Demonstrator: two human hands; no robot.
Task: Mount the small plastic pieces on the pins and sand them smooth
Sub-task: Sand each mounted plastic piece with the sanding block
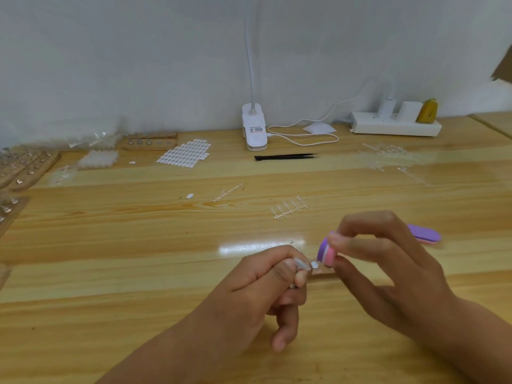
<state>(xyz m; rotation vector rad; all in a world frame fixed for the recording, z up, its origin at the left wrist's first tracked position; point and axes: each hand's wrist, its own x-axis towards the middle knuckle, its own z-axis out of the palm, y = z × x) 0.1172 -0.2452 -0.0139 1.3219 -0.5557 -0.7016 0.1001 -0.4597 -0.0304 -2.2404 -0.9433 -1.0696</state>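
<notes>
My left hand (266,284) pinches the small plastic piece (302,264) low over the table (138,245), tip poking right so it's reachable, and my right hand (388,267) pinches the pink-purple sanding block (327,252) end-on at that tip, mid-sanding I judge.

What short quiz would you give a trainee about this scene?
1. True or false: the right hand pinches a buffer.
2. The tweezers lie: A) on the table, near the lamp; B) in a drawer; C) on a chair.
3. Which hand holds the piece?

Key: 1 true; 2 A; 3 the left hand.
</notes>
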